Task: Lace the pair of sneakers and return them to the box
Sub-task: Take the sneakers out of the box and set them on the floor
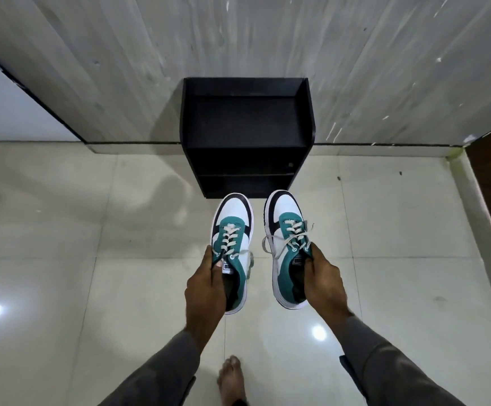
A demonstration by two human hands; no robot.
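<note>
- Sneakers up in the air, one in each hand, both toes pointing at the black box (248, 142) standing against the wall just beyond them.
- Head view, the only one we get: the left hand (206, 288) is closed on the collar of the left sneaker (232, 253), thumb pressed down by the tongue, fingers curled around the outer side.
- Right hand (324, 282) mirrors it on the right sneaker (286, 247), fingers pinched over the collar edge on the side away from its partner.
- Both shoes hang just short of the box's bottom edge, near each other but not touching, clear of the tiled floor (77, 259).
- Laces (285, 243) look threaded through the eyelets on both shoes, so the lacing seems done; this reads as the carry to the box.
- Watch that right sneaker, though: its lace ends trail loose on both sides, not tied. The left one has an end dangling too.
- The box is open toward us, with a deep top compartment and lower shelves below; all look empty from here, though it's dark inside.
- To do this well: keep the soles level, steer the toes into one opening, and set the pair down side by side.
- Tuck those stray ends inside the shoes, or they could snag on the box's front edge.
- A bare foot (232, 376) shows well back from the box, so a step closer should make the placement easier.
</note>
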